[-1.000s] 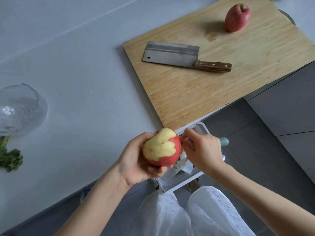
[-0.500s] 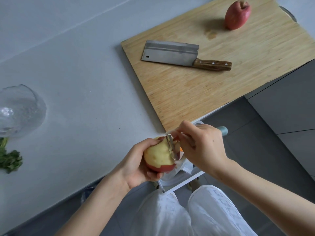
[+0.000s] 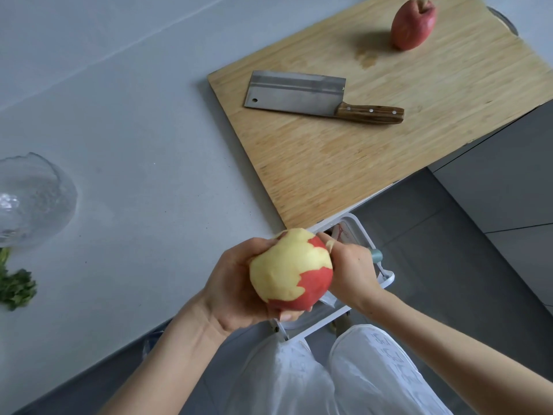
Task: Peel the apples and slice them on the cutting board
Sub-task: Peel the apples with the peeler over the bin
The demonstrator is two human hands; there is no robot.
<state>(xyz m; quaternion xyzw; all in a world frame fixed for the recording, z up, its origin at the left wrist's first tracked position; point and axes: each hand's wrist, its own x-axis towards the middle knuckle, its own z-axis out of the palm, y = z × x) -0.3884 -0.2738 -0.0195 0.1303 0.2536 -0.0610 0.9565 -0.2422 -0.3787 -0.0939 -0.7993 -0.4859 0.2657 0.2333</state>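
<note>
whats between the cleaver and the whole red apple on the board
Nothing but bare cutting board. In the head view, no object lies between the cleaver and the whole apple, only a small darker stain on the wood.

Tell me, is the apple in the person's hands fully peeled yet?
Partly peeled: the held apple shows pale flesh on its upper left, but red skin covers its lower right.
</note>
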